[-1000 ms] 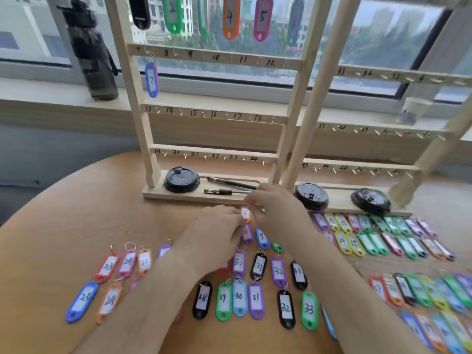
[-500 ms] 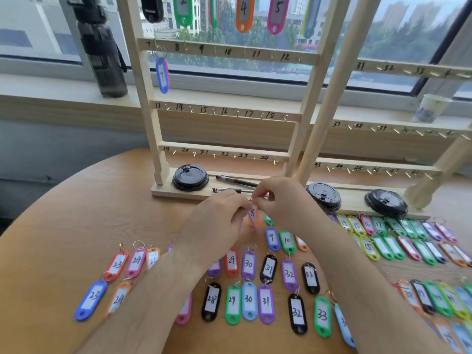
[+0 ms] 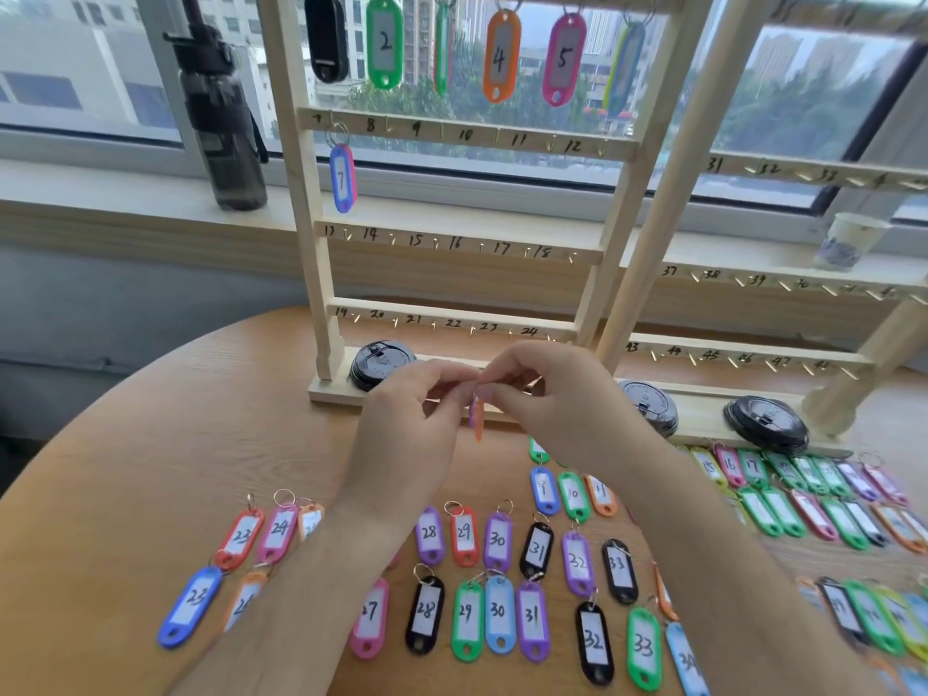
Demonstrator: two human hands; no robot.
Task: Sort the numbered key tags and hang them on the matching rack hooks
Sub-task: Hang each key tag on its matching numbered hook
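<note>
An orange key tag [image 3: 477,422] hangs edge-on between my two hands, above the table in front of the rack base. My left hand [image 3: 409,434] and my right hand [image 3: 547,404] both pinch its top end at the ring. The wooden rack [image 3: 454,133] stands behind, its hooks numbered; tags 2 [image 3: 384,42], 4 [image 3: 500,57] and 5 [image 3: 564,60] hang on the top row and blue tag 7 [image 3: 342,178] on the second. Several numbered tags lie in rows on the round wooden table [image 3: 125,444], such as 28 [image 3: 425,612] and 33 [image 3: 644,648].
A second rack [image 3: 783,173] numbered from 31 stands to the right. Black lids [image 3: 379,364] [image 3: 766,424] sit on the rack bases. A dark water bottle [image 3: 221,108] and a small cup [image 3: 848,241] stand on the windowsill. More tags [image 3: 813,499] lie at the right.
Both hands have risen from the table with the orange tag, which now hangs edge-on between them. The view has tilted up toward the rack.
</note>
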